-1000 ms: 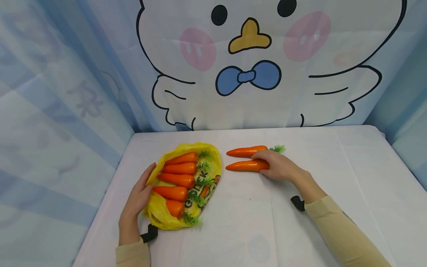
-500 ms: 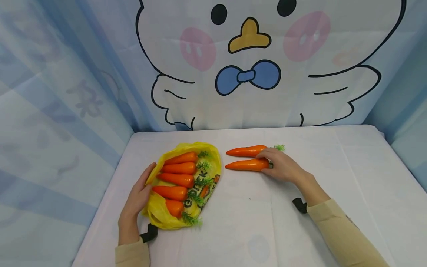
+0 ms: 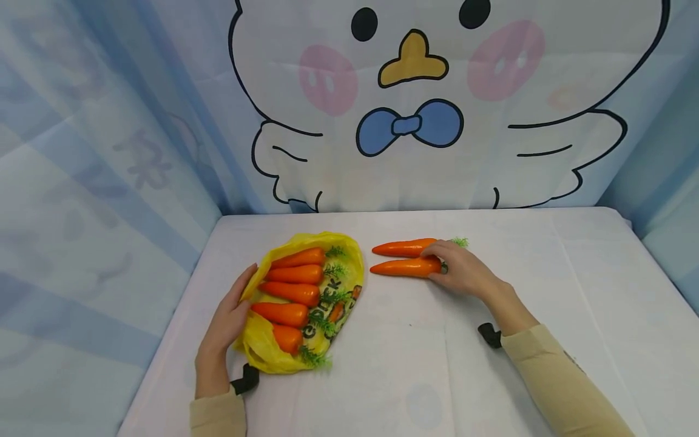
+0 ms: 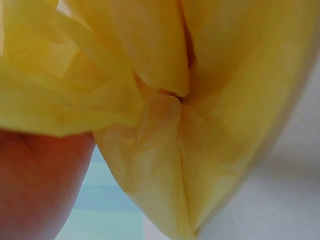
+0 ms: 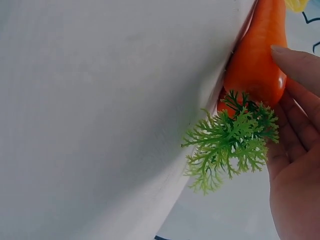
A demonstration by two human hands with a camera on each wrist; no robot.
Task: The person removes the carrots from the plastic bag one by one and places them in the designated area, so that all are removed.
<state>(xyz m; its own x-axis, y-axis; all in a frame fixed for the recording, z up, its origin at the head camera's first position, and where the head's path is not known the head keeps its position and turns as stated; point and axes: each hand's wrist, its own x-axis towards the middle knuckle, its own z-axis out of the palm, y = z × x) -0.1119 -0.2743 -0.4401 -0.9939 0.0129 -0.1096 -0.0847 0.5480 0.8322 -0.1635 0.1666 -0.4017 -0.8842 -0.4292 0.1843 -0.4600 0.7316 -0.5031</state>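
Note:
My left hand [image 3: 224, 321] grips the left rim of a yellow plastic bag [image 3: 262, 346] that lies spread on the table. Several orange toy carrots [image 3: 295, 274] lie side by side on it, green leaves pointing right. To the right, my right hand [image 3: 461, 267] pinches the thick end of a nearer carrot [image 3: 404, 267]; in the right wrist view its green leaves [image 5: 235, 140] hang free beside the palm. Just beyond lies another carrot [image 3: 401, 248], its top partly hidden by my fingers. The left wrist view is filled mostly by the yellow bag [image 4: 225, 125].
A white-covered table [image 3: 382, 388] spans the workspace. Behind it hangs a backdrop [image 3: 404, 176] with a printed cartoon character. A blue curtain [image 3: 98, 243] stands close at the left. Black wrist pieces [image 3: 489, 335] stick out by both cuffs.
My right hand has shifted slightly right along the nearer carrot, toward its leafy end. That carrot sits a touch closer to the far one. The left hand and bag stay in place.

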